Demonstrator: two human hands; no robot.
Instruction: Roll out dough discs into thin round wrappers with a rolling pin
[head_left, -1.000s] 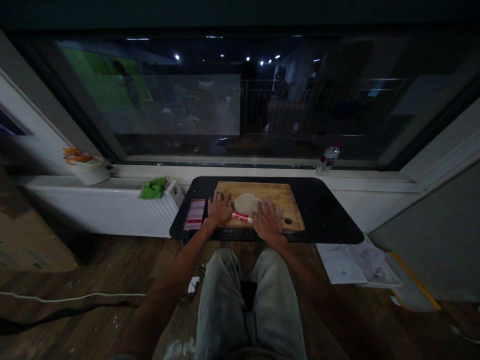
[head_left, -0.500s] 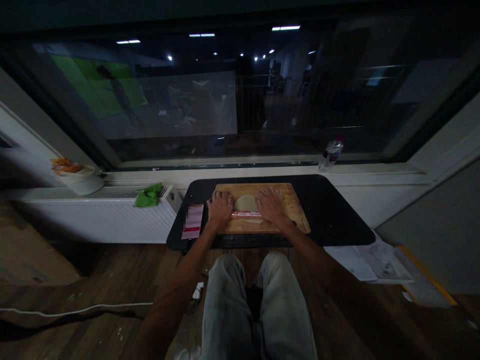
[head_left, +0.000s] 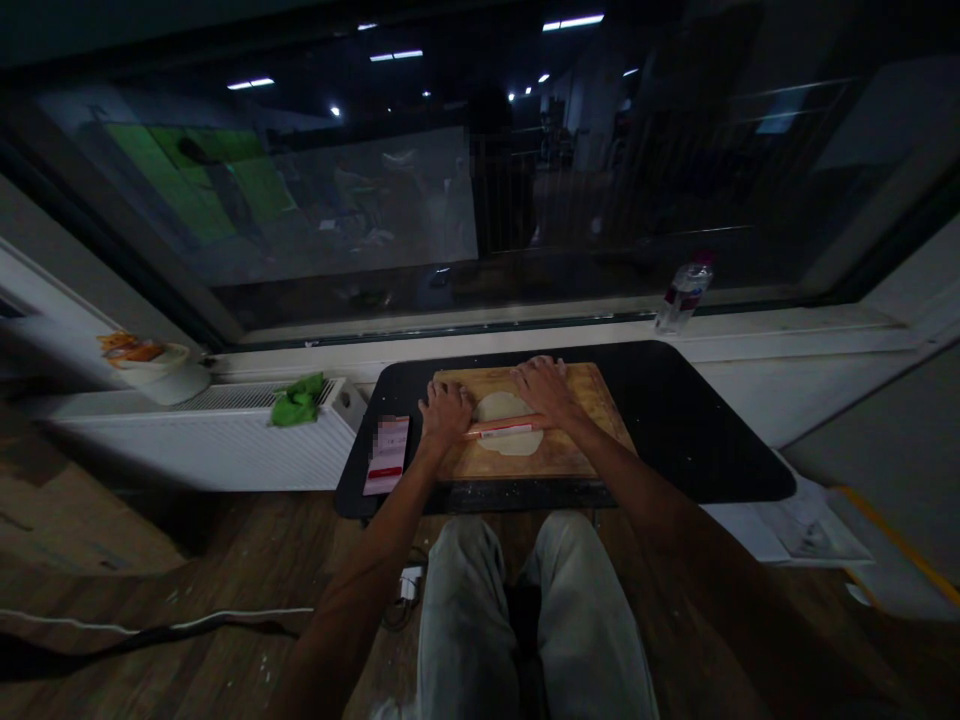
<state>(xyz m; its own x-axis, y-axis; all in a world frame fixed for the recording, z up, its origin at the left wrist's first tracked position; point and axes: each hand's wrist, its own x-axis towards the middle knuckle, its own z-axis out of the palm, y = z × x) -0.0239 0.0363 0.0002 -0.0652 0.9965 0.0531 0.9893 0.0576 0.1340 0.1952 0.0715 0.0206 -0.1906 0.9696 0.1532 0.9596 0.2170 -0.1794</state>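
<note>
One rod (head_left: 510, 431) | ends hidden, apparently under left hand (head_left: 448, 410), right hand (head_left: 547, 388)

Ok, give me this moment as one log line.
left hand: at stick, left end; right hand: at right end; dough: under stick, on cutting board

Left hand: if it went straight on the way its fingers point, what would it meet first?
The left hand would probably meet the white window sill, beyond the cutting board and black table; relative heights are unclear.
</note>
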